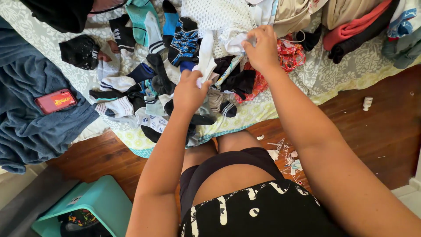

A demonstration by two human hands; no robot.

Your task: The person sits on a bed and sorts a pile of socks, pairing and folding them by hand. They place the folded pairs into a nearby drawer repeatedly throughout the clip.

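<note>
Above the sock pile (175, 87) on the bed (333, 74), the left hand (189, 93) pinches a white sock (206, 57) in its fingers; the right hand (263, 49) pinches a second white piece (234, 44) just beyond. Most socks in the pile look loose and unpaired, so the sorting seems barely begun.

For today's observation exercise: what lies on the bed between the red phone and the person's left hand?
In the head view, between the red phone and the left hand lies a heap of loose socks, white, navy and black, on the patterned bedspread.
</note>
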